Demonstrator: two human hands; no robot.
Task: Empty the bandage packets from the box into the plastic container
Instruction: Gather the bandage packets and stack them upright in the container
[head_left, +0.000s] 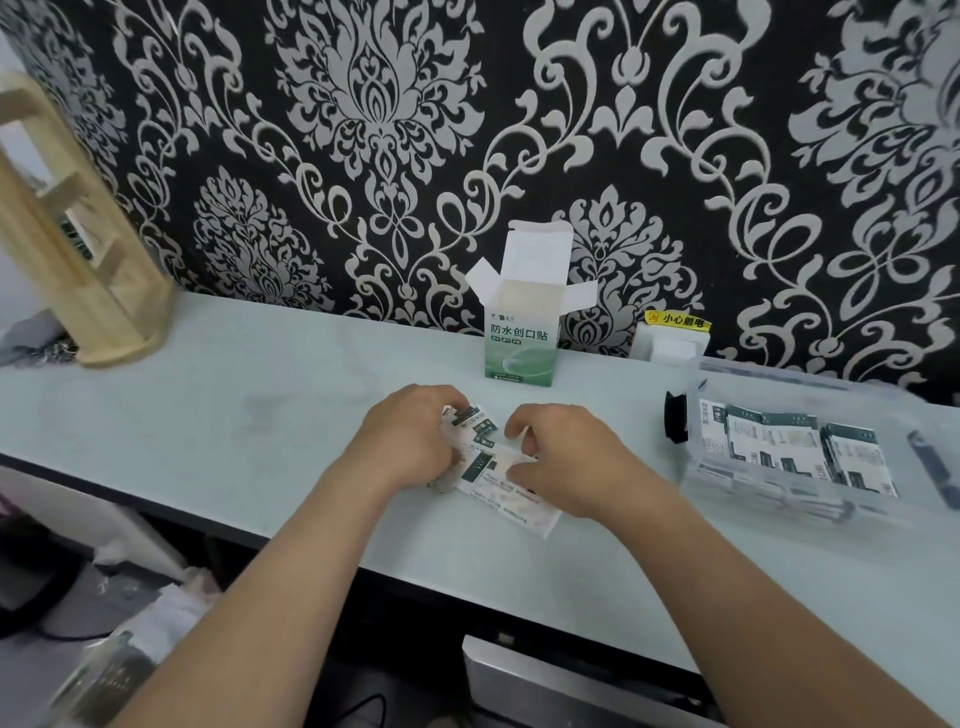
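A loose pile of packets (488, 460) is gripped on the near worktop (208, 426) by the left hand (410, 439) and right hand (561, 462), whose curled fingertips are largely hidden, with the open box (522, 332) just beyond and more packets in the blurred container (753, 397) at right.

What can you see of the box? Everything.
The box is a small cardboard carton, white above fading to green below, with dark Chinese print on its front. It stands upright on the counter, close to the wall. Its top is open: the lid flap stands up, two side flaps splay out, white inside. Its contents cannot be seen. Only the counter touches it; the left hand and right hand grip packets in front of it.
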